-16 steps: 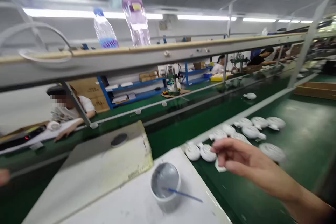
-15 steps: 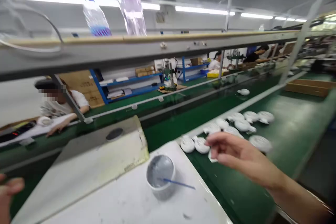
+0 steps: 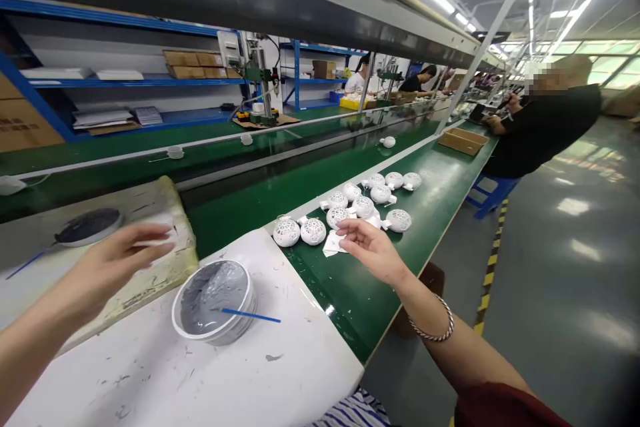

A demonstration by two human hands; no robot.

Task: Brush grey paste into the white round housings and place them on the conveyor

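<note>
My right hand [image 3: 373, 250] reaches over the green bench with thumb and fingers apart, gripping nothing that I can see. Its fingertips are close to several white, round, openwork lattice pieces [image 3: 313, 231]; whether they touch one I cannot tell. Below the fingertips lies a white paper scrap [image 3: 332, 244]. On the left, my left hand [image 3: 127, 250] hovers with spread fingers and holds nothing. Beside it is a shallow round dish [image 3: 90, 225] of dark grey paste. A white tub [image 3: 235, 330] of grey paste stands between my hands, with a blue stick [image 3: 253, 315] resting in it.
White, paste-spotted sheeting [image 3: 165, 380] covers the near surface. A worn board [image 3: 183, 233] lies at left. Beyond the lattice pieces sits a cardboard tray [image 3: 463, 141]. A person in black [image 3: 545, 123] stands at the right. A rail [image 3: 350, 10] crosses overhead.
The view has swung right and down. My left hand has come from the left edge into full view, over the board. My right hand is still by the white pieces, fingers apart.
</note>
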